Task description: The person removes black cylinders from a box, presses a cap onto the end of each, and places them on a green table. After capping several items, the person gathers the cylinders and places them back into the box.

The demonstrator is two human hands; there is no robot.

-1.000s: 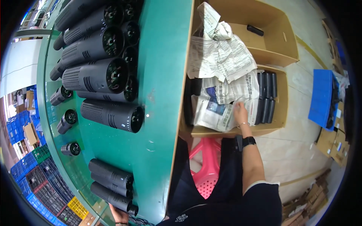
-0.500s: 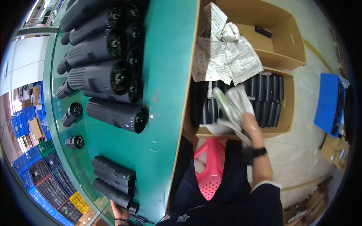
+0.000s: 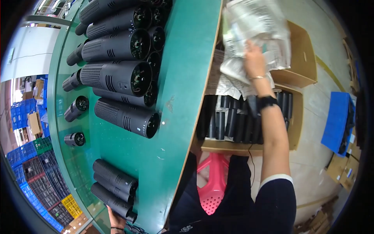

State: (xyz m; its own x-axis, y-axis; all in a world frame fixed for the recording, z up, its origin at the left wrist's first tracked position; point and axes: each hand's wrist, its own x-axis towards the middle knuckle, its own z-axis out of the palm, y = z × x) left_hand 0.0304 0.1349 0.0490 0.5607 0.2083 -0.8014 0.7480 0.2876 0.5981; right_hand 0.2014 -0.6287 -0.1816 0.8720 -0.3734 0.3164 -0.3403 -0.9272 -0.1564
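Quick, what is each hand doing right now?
Left hand: touching the black tubes; grip cannot be told.
Right hand: closed on crumpled newspaper.

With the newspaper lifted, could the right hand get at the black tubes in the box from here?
Probably yes. The right hand holds the newspaper up, so the black tubes in the cardboard box lie uncovered under the forearm. The hand is full, though, and would need to drop the paper first.

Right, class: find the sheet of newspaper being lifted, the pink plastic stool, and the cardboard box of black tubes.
sheet of newspaper [image 3: 255, 23], head view, on the crumpled middle of the paper.
pink plastic stool [image 3: 212, 187], head view, on its perforated seat.
cardboard box of black tubes [image 3: 230, 147], head view, on its near front wall.
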